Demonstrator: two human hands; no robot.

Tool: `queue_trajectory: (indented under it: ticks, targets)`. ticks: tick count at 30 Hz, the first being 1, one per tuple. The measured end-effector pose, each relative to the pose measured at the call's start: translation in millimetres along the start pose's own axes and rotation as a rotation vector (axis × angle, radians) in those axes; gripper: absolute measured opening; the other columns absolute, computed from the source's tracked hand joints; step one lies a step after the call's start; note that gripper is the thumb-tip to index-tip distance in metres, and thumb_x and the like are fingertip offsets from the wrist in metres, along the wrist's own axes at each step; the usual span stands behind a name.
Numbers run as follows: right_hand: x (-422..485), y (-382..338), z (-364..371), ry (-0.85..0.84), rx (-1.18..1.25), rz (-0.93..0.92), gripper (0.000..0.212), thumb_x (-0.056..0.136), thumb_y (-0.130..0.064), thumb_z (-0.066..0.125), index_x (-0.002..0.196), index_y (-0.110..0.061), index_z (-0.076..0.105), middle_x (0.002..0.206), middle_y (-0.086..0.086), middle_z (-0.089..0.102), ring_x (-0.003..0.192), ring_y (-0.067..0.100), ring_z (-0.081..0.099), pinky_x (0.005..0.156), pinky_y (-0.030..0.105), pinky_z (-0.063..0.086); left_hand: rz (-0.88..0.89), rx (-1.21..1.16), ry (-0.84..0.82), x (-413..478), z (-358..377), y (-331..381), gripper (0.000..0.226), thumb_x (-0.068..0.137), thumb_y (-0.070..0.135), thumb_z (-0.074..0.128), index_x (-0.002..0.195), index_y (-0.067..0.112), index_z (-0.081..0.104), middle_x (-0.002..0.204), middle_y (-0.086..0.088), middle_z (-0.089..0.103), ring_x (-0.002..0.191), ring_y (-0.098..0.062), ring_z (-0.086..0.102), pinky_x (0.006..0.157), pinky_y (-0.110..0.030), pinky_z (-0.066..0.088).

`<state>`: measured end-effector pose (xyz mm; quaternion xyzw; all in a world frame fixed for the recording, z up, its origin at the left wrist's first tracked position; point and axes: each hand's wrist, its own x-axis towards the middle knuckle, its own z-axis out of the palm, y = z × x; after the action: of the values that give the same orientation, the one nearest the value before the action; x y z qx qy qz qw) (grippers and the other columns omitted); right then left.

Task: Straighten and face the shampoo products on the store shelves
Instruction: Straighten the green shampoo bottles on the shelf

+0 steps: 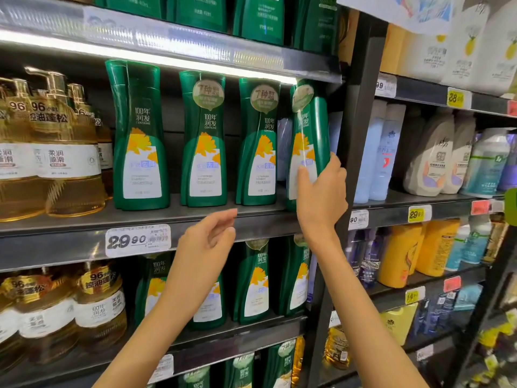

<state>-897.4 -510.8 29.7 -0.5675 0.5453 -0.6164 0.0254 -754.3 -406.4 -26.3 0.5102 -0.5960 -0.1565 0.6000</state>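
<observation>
Several green shampoo bottles stand in a row on the middle shelf (84, 219). My right hand (321, 191) grips the rightmost green bottle (309, 127), thumb on its white label and fingers round its right side. That bottle is turned partly sideways, its label facing left. The other green bottles (140, 141) (203, 141) (258, 141) face forward with gaps between them. My left hand (207, 245) hovers in front of the shelf edge, fingers relaxed and holding nothing.
Golden pump bottles (56, 152) fill the left of the shelf. A price tag (138, 240) sits on the shelf edge. A dark upright post (355, 135) stands just right of the held bottle. Beyond it, shelves hold blue, grey and yellow bottles (405, 253). More green bottles stand above and below.
</observation>
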Motion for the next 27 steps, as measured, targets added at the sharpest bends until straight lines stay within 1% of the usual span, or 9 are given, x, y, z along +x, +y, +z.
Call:
queue_trajectory:
  ticks: [4, 8, 10, 12, 14, 16, 21, 24, 27]
  targets:
    - [-10, 0, -26, -0.096, 0.171, 0.083, 0.046, 0.094, -0.034, 0.052, 0.133, -0.012, 0.043, 0.124, 0.006, 0.055, 0.110, 0.026, 0.055, 0.092, 0.043, 0.046, -0.049, -0.038, -0.111, -9, 9, 5, 0.028, 0.093, 0.017, 0.051, 0.117, 0.030, 0.059, 0.115, 0.015, 0.062, 0.101, 0.018, 0.052, 0.087, 0.001, 0.040]
    - [-55, 19, -57, -0.284, 0.498, 0.223, 0.029, 0.092, -0.028, 0.057, 0.119, -0.019, 0.053, 0.110, -0.004, 0.064, 0.102, 0.016, 0.062, 0.092, 0.042, 0.051, -0.157, -0.229, -0.224, -25, 20, 4, 0.022, 0.086, 0.040, 0.051, 0.107, 0.037, 0.059, 0.114, 0.016, 0.064, 0.108, 0.003, 0.058, 0.102, -0.030, 0.044]
    - [-87, 32, -68, -0.400, 0.609, 0.278, 0.026, 0.092, -0.024, 0.057, 0.117, -0.017, 0.057, 0.109, 0.001, 0.067, 0.098, 0.017, 0.066, 0.088, 0.040, 0.054, -0.239, -0.314, -0.310, -39, 29, 0, 0.051, 0.071, 0.058, 0.049, 0.115, 0.033, 0.057, 0.118, 0.011, 0.064, 0.112, -0.005, 0.058, 0.103, -0.037, 0.044]
    - [-119, 42, -74, -0.475, 0.675, 0.297, 0.026, 0.091, -0.026, 0.057, 0.116, -0.021, 0.058, 0.108, 0.000, 0.069, 0.095, 0.014, 0.067, 0.082, 0.032, 0.057, -0.300, -0.342, -0.390, -58, 40, -8, 0.072, 0.062, 0.067, 0.051, 0.125, 0.031, 0.053, 0.120, 0.014, 0.063, 0.114, -0.003, 0.057, 0.101, -0.031, 0.043]
    - [-148, 49, -78, -0.529, 0.700, 0.306, 0.034, 0.084, -0.036, 0.056, 0.117, -0.030, 0.055, 0.110, -0.008, 0.068, 0.098, 0.007, 0.066, 0.084, 0.025, 0.055, -0.305, -0.357, -0.376, -81, 46, -15, 0.065, 0.065, 0.066, 0.056, 0.124, 0.037, 0.051, 0.113, 0.028, 0.063, 0.107, 0.010, 0.056, 0.089, -0.012, 0.044]
    - [-170, 58, -81, -0.584, 0.693, 0.337, 0.049, 0.074, -0.047, 0.056, 0.122, -0.035, 0.049, 0.116, -0.012, 0.064, 0.107, 0.006, 0.061, 0.092, 0.028, 0.051, -0.313, -0.346, -0.316, -102, 45, -25, 0.043, 0.075, 0.059, 0.063, 0.114, 0.042, 0.056, 0.107, 0.032, 0.063, 0.101, 0.014, 0.057, 0.079, -0.003, 0.043]
    - [-197, 85, -86, -0.836, 0.628, 0.376, 0.043, 0.083, -0.049, 0.062, 0.121, -0.036, 0.044, 0.110, -0.014, 0.066, 0.103, 0.004, 0.062, 0.081, 0.017, 0.051, -0.397, -0.371, -0.291, -142, 36, -45, 0.035, 0.076, 0.041, 0.064, 0.109, 0.035, 0.062, 0.109, 0.010, 0.069, 0.103, -0.008, 0.064, 0.091, -0.028, 0.051]
    - [-198, 101, -80, -0.928, 0.637, 0.479, 0.056, 0.074, -0.060, 0.058, 0.120, -0.028, 0.053, 0.117, -0.006, 0.065, 0.113, 0.015, 0.061, 0.092, 0.030, 0.051, -0.491, -0.448, -0.250, -155, 32, -51, 0.038, 0.076, 0.041, 0.067, 0.112, 0.028, 0.063, 0.112, 0.002, 0.069, 0.107, -0.018, 0.063, 0.097, -0.046, 0.046]
    - [-196, 109, -70, -1.021, 0.883, 0.630, 0.061, 0.076, -0.064, 0.050, 0.121, -0.024, 0.061, 0.126, -0.001, 0.064, 0.119, 0.018, 0.057, 0.097, 0.034, 0.049, -0.560, -0.514, -0.234, -161, 29, -57, 0.052, 0.071, 0.048, 0.066, 0.118, 0.027, 0.061, 0.119, 0.001, 0.066, 0.114, -0.021, 0.059, 0.100, -0.048, 0.043]
